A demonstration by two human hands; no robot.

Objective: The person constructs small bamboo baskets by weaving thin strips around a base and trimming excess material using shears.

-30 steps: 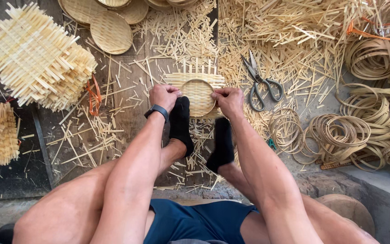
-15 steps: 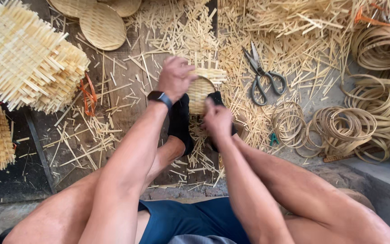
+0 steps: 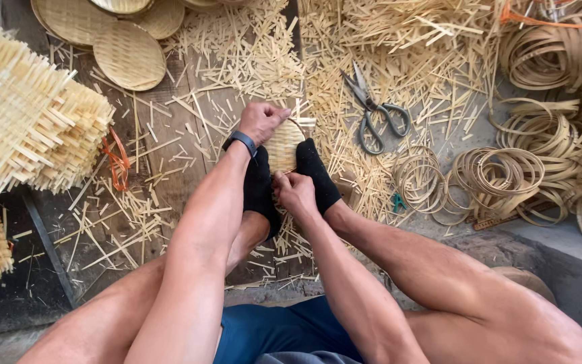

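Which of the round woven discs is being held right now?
The small woven disc wedged between the black-socked feet, gripped by both hands; the finished discs lie untouched at top left.

A basket-weaving workshop, floor-level: bamboo offcuts (image 3: 257, 54) strewn over rough wooden boards (image 3: 170, 175), stacked square woven mats (image 3: 28, 121), finished round trays (image 3: 129, 55), coiled split-cane hoops (image 3: 506, 172), heavy scissors (image 3: 375, 114) lying among the scraps.

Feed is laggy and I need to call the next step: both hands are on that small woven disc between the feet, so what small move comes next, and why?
Probably pull the near edge tight with the right hand while the left hand steadies the far rim. The disc stands clamped between the socked feet, the right fingers pinch its lower edge, and the scissors lie out of reach to the right.
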